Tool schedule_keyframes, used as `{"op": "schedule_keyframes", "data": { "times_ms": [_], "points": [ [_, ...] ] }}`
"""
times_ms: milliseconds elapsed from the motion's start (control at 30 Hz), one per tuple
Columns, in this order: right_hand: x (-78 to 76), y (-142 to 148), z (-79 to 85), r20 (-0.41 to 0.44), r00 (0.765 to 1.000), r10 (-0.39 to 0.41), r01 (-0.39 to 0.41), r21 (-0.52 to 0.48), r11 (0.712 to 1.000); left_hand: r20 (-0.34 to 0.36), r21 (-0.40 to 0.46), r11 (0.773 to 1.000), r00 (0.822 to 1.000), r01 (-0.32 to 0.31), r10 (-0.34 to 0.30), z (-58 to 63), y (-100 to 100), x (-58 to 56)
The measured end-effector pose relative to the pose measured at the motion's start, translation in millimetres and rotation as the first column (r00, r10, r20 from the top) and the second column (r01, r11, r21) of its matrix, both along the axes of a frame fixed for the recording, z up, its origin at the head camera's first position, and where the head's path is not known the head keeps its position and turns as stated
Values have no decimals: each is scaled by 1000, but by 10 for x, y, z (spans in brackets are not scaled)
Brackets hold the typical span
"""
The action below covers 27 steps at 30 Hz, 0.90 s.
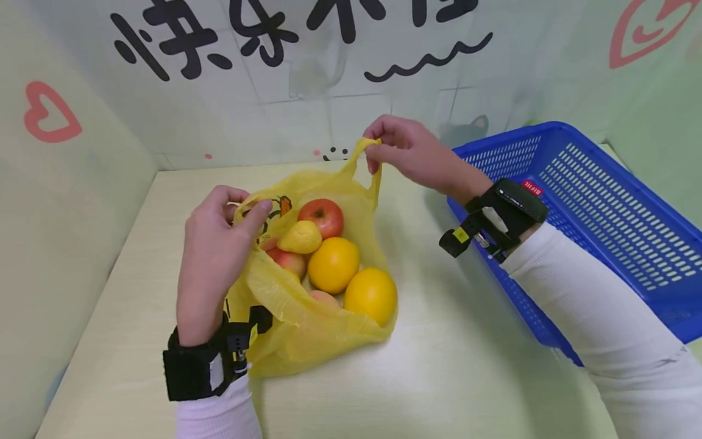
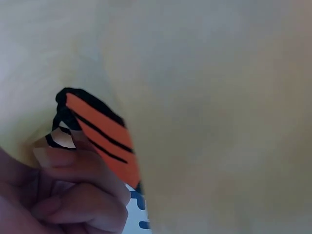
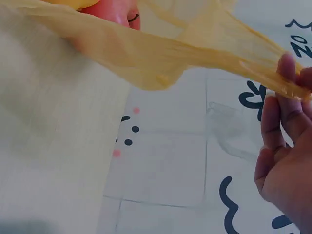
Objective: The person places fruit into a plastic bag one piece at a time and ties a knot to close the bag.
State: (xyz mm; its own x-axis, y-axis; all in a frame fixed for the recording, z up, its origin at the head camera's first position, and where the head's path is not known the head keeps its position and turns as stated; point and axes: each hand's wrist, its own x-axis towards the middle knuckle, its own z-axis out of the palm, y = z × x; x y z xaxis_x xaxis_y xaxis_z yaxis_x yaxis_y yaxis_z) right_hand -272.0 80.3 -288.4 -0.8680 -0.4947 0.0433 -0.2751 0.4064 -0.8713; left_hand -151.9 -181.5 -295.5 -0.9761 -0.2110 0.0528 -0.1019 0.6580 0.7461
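A yellow plastic bag (image 1: 307, 341) lies on the table with its mouth spread, showing fruit inside. In it are a red apple (image 1: 322, 217), a yellow lemon (image 1: 300, 237), two orange-yellow round fruits, one of them an orange (image 1: 334, 265), and pinkish peaches, partly hidden by the plastic. My left hand (image 1: 219, 244) pinches the bag's left edge between thumb and fingers; its wrist view shows the fingers (image 2: 83, 195) at the printed orange-and-black picture. My right hand (image 1: 408, 149) holds up the bag's far handle (image 3: 287, 89), stretched between its fingertips.
At the right stands a blue plastic basket (image 1: 526, 317) with slotted walls and a small red label (image 1: 532, 188), partly under the right forearm. A printed wall (image 1: 307, 116) rises behind the pale table (image 1: 439, 378), and another wall (image 1: 82, 201) flanks it on the left.
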Motion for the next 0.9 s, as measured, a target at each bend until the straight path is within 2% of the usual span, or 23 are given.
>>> {"op": "schedule_keyframes", "data": {
  "times_ms": [67, 200, 300, 333, 367, 433, 500, 533, 567, 600, 667, 733, 800, 833, 900],
  "points": [
    [-44, 19, -25, -4, 996, -93, 93, 0, 996, 11, -3, 1000, 1000, 8, -8, 2, 3, 0],
    [-119, 67, -101, -36, 967, -254, 256, 118, 959, 11, -51, 998, 1000, 27, -27, 51, 47, 50],
    [-153, 113, -131, -66, 952, -300, 307, 173, 936, -119, -145, 989, 992, 17, -35, 124, 150, 158],
    [-162, 127, -135, -74, 949, -305, 314, 178, 933, -185, -185, 983, 981, 18, -53, 150, 195, 207],
    [-168, 138, -136, -83, 948, -306, 316, 181, 931, -256, -236, 972, 963, 22, -84, 169, 245, 256],
    [-177, 155, -136, -95, 949, -301, 314, 185, 931, -365, -338, 939, 913, 54, -183, 192, 344, 346],
    [-181, 165, -133, -103, 951, -293, 308, 188, 933, -376, -439, 887, 867, 144, -327, 185, 443, 411],
    [-181, 169, -134, -105, 951, -291, 307, 190, 933, -351, -486, 850, 845, 204, -404, 169, 492, 426],
    [-179, 173, -134, -107, 951, -290, 306, 195, 932, -302, -524, 809, 830, 267, -469, 144, 540, 435],
    [-176, 176, -134, -109, 951, -289, 305, 200, 931, -228, -547, 769, 825, 331, -517, 115, 585, 440],
    [-168, 177, -137, -114, 951, -286, 304, 211, 929, -36, -570, 682, 815, 459, -578, 49, 660, 449],
    [-161, 178, -140, -116, 952, -282, 302, 222, 927, 160, -564, 613, 802, 553, -575, -17, 717, 472],
    [-158, 178, -142, -120, 954, -276, 297, 229, 927, 323, -557, 564, 784, 610, -530, -73, 752, 516],
    [-159, 179, -145, -120, 954, -276, 297, 230, 927, 378, -562, 539, 775, 627, -507, -91, 766, 540],
    [-162, 187, -146, -122, 954, -274, 295, 231, 927, 437, -578, 500, 762, 645, -478, -115, 783, 585]
  ]
}}
